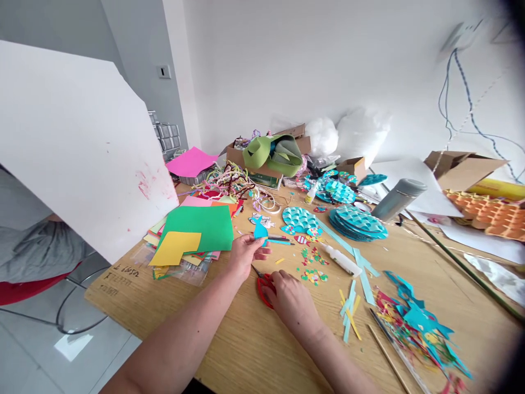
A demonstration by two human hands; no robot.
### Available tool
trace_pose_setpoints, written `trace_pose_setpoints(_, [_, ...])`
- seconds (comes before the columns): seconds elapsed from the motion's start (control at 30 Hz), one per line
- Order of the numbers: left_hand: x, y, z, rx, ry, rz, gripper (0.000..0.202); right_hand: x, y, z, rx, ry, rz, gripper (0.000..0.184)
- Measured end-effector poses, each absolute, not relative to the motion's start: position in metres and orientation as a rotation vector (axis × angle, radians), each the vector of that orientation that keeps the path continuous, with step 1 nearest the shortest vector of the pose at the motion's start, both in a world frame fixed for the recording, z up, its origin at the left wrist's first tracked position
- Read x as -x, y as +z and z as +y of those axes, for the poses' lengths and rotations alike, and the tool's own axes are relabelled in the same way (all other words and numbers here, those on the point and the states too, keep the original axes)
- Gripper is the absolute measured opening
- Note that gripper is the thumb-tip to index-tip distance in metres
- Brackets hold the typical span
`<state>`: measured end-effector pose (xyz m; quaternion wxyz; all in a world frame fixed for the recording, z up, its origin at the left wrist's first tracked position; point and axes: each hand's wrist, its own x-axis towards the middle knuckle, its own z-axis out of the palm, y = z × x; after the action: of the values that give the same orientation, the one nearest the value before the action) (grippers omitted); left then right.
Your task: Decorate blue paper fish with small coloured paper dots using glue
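Observation:
Pinched in the fingers of my left hand (249,253) is a small blue paper cutout (260,230), fish-like with a pointed tail. My right hand (293,298) grips the red-handled scissors (262,291) low over the wooden table (229,334), with the blades pointing toward my left wrist. Pencils (281,239) lie just beyond my left hand. A striped red paper fish (302,239) and little piles of coloured paper bits (314,275) sit beyond my right hand, beside a white glue bottle (342,260).
Green paper (200,224) and yellow paper (174,247) lie at the left under a large white board (82,148). Woven blue discs (356,224) and a grey tumbler (398,200) stand at the right. Blue paper scraps (422,314) and a wooden stick (388,355) lie near right.

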<state>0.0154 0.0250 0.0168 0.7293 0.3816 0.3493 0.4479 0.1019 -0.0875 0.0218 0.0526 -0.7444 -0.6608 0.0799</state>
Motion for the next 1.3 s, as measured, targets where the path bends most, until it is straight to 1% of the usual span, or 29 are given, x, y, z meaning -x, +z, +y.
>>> trace_pose_setpoints(0.17, [-0.014,0.020,0.026,-0.857,0.958,0.700,0.019,-0.120,0.025,-0.076,2.068,0.378,-1.963,0.020])
trace_pose_setpoints(0.3, [-0.014,0.019,0.027,-0.845,0.916,0.717,0.012,-0.160,0.031,-0.057,2.046,0.240,-1.883,0.020])
trace_pose_setpoints(0.47, [-0.015,0.016,0.029,-0.882,0.889,0.772,0.016,-0.191,0.027,-0.033,1.970,0.296,-2.098,0.019])
trace_pose_setpoints(0.8, [-0.015,0.012,0.032,-1.030,0.846,0.872,0.011,-0.196,0.007,-0.016,1.917,0.326,-2.280,0.007])
trace_pose_setpoints(0.97, [-0.016,0.010,0.032,-1.023,0.866,0.921,0.006,-0.193,0.006,-0.019,1.943,0.312,-2.307,0.009])
trace_pose_setpoints(1.3, [-0.016,0.008,0.031,-0.944,0.836,0.918,0.010,-0.181,0.009,-0.032,2.015,0.310,-2.221,0.016])
